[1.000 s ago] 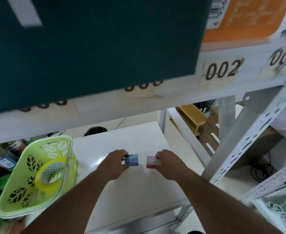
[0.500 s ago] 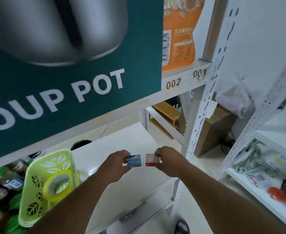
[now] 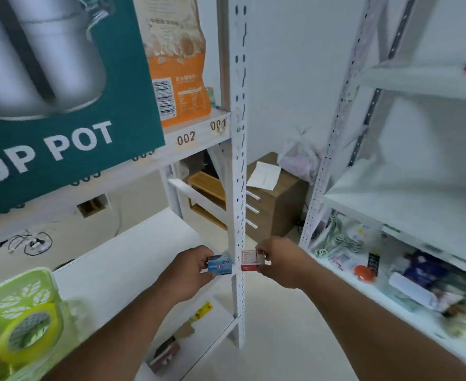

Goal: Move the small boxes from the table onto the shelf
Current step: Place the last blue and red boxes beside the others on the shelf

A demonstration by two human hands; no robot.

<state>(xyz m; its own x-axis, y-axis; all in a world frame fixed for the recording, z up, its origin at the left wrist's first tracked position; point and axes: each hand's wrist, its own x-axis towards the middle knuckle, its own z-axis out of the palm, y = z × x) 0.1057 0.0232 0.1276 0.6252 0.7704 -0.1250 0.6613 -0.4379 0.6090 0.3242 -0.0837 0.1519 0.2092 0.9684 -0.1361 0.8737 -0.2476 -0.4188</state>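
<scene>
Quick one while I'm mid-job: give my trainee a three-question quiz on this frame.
1. True or false: both small boxes are lifted off the table.
2. Which hand holds the blue box? A) left hand B) right hand
3. Fill in: the yellow tape roll lies in the green ____.

Key: 1 true. 2 A; the right hand holds the red and white box. 3 basket.

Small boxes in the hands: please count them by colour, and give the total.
Blue small box, held by the left hand: 1
Red and white small box, held by the right hand: 1
Total: 2
</scene>
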